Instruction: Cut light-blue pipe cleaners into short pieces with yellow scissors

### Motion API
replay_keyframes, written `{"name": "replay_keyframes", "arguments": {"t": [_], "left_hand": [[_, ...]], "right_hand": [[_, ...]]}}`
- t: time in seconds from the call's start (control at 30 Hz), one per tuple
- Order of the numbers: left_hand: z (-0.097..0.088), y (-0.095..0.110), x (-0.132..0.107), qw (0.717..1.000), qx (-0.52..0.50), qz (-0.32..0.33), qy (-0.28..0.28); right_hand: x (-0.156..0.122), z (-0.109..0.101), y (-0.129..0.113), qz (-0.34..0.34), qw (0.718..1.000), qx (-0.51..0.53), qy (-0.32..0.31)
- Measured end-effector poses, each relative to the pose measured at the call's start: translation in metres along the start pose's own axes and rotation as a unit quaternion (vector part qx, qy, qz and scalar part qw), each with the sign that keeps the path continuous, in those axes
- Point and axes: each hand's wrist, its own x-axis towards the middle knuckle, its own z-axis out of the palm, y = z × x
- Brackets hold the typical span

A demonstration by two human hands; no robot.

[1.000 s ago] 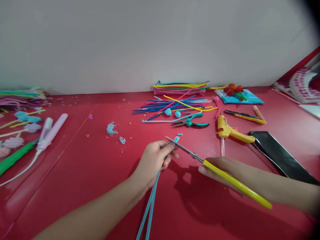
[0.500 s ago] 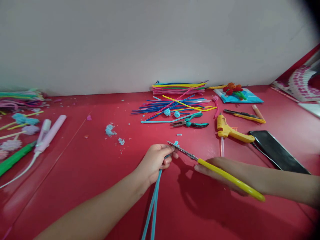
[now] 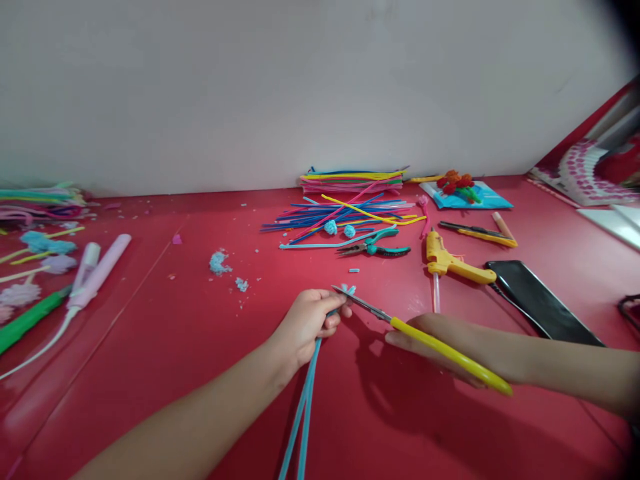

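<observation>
Light-blue pipe cleaners (image 3: 307,400) are pinched in my left hand (image 3: 313,317); their long ends hang down toward the lower edge, and short tips poke out past the fingers. My right hand (image 3: 440,340) grips yellow-handled scissors (image 3: 440,350). Their blades lie across the blue tips, right at my left fingertips, and look nearly closed. A small cut blue piece (image 3: 354,271) rests on the table just beyond. Farther back are two fuzzy blue balls (image 3: 331,227) and teal-handled pliers (image 3: 375,250).
Loose pipe cleaners (image 3: 310,217) lie behind the pliers. At right are a yellow glue gun (image 3: 450,261), a black phone (image 3: 543,300) and a utility knife (image 3: 477,233). Blue fluff (image 3: 219,263) sits left of centre. A pink curling-iron-like tool (image 3: 103,273) and green tool (image 3: 30,320) lie far left.
The scissor blades have closed further on the blue tips, which now look split apart. Both hands stay nearly in place; the view has shifted slightly.
</observation>
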Motion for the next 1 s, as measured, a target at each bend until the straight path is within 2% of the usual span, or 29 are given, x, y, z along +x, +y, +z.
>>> {"name": "replay_keyframes", "arguments": {"t": [0.13,0.2,0.33,0.47,0.53,0.87,1.0], "left_hand": [[-0.001,0.0,0.0,1.0,0.008,0.005,-0.011],[-0.002,0.0,-0.001,0.999,0.017,0.026,-0.024],[0.003,0.003,-0.009,0.995,0.059,0.064,-0.053],[0.009,0.004,-0.017,0.99,0.088,0.073,-0.078],[0.01,0.004,-0.019,0.989,0.095,0.07,-0.087],[0.009,0.006,-0.021,0.985,0.088,0.073,-0.129],[0.01,0.005,-0.021,0.983,0.118,0.072,-0.125]], "right_hand": [[0.001,-0.001,-0.003,0.053,0.999,0.001,0.011],[0.006,-0.003,-0.004,0.07,0.997,-0.005,0.044],[0.022,-0.006,-0.002,0.005,0.99,0.084,0.117],[0.038,-0.003,-0.004,-0.101,0.968,0.197,0.12],[0.044,0.0,-0.008,-0.128,0.959,0.226,0.116],[0.047,0.003,-0.007,-0.141,0.961,0.222,0.09],[0.047,0.006,-0.007,-0.116,0.967,0.208,0.092]]}}
